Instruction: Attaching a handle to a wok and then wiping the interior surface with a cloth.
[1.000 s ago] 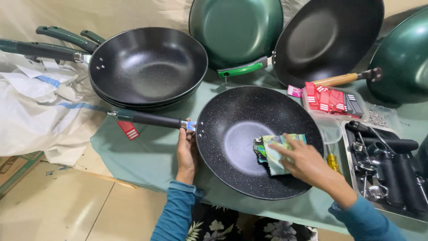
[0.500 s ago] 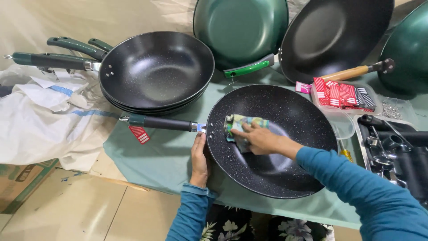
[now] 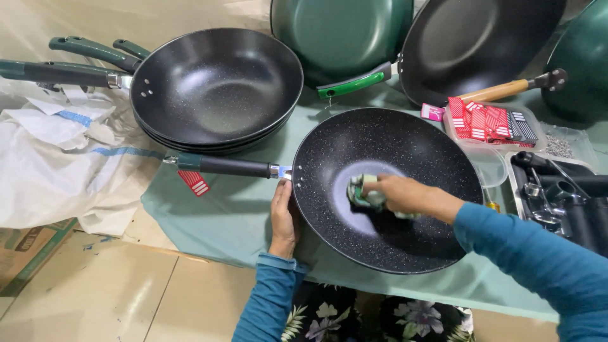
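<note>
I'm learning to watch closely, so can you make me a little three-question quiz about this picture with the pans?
1. True or false: the right hand presses a cloth inside the speckled black pan.
2. What does the left hand touch? A) the pan's rim B) the red tag C) the white sack
3. Fill in: the pan rests on a pale ____ table cover.

Key: 1 true; 2 A; 3 green.

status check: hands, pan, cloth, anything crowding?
Left hand braces speckled black pan at its rim. Right hand presses green cloth on pan's inside. Stacked black pans behind; parts tray close on the right.
</note>
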